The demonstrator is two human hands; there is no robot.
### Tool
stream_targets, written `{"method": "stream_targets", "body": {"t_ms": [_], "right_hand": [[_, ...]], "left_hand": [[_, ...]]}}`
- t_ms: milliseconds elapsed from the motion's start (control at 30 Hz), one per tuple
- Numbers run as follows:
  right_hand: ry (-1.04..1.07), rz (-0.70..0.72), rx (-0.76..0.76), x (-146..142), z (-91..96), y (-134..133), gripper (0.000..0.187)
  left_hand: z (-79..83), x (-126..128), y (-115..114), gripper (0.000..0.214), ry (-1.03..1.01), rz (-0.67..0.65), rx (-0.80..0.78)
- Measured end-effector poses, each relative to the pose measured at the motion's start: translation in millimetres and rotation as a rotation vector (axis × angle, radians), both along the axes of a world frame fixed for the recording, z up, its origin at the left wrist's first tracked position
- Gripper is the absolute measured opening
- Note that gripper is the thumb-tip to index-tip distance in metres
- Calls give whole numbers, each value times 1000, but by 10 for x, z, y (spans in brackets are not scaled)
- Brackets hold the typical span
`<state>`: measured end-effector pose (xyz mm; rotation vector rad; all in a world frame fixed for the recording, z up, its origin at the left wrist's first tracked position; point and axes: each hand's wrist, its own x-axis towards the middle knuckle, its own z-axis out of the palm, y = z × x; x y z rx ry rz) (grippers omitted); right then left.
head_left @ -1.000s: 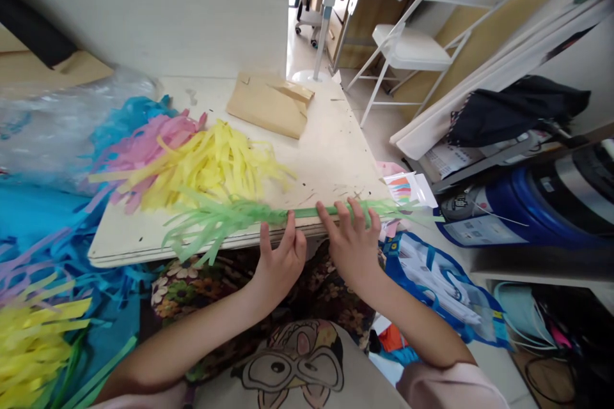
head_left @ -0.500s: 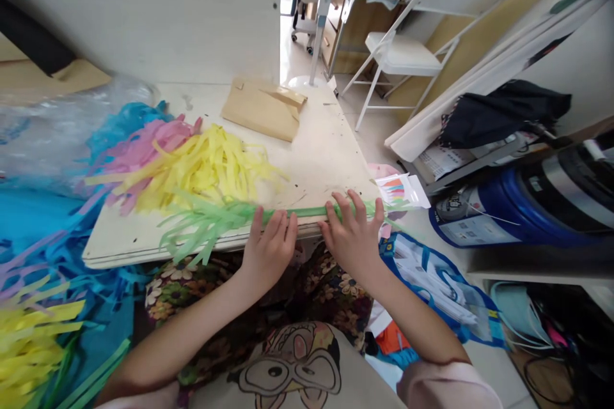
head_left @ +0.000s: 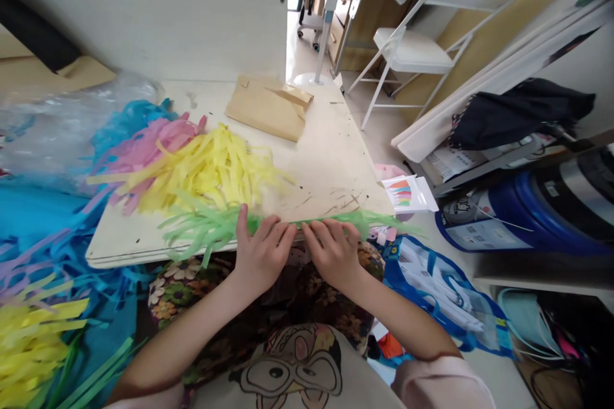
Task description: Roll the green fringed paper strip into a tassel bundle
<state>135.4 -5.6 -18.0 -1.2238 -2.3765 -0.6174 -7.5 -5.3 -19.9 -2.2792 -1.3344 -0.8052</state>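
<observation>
A green tissue-paper tassel [head_left: 204,223] lies along the front edge of the white board, its fringed strips spread at the left and more strips reaching out at the right. Its middle part is a thin twisted roll, mostly covered by my fingers. My left hand [head_left: 263,249] is closed over the roll, with one finger sticking up. Close beside it, my right hand [head_left: 333,252] has its fingers curled over the same roll. A yellow tassel [head_left: 215,169] rests just behind the green one, with a pink tassel [head_left: 151,150] and a blue tassel [head_left: 127,128] further left.
A brown paper envelope [head_left: 268,108] lies on the white board [head_left: 330,140]. A white packet with coloured stripes [head_left: 410,193] sits at the board's right corner. More fringed paper [head_left: 36,345] is piled at lower left. To the right are a blue-edged bag [head_left: 441,287] and a blue drum [head_left: 508,204].
My right hand has slid left along the roll, close to my left hand. Fingers of both hands have curled more. More green fringe shows at the right.
</observation>
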Motion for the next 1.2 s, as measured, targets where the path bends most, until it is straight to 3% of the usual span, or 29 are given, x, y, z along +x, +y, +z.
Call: {"method": "stream_targets", "body": {"t_ms": [433, 633, 900, 1200], "right_hand": [[-94, 144, -140, -16, 118, 258, 16], [-206, 102, -200, 97, 199, 349, 15], [-144, 68, -336, 375, 310, 409, 21], [-221, 27, -556, 394, 426, 521, 18]], "left_hand": [[32, 41, 82, 12, 101, 87, -53], [174, 28, 132, 17, 116, 131, -246], [299, 51, 117, 19, 99, 147, -326], [371, 78, 140, 20, 154, 208, -353]]}}
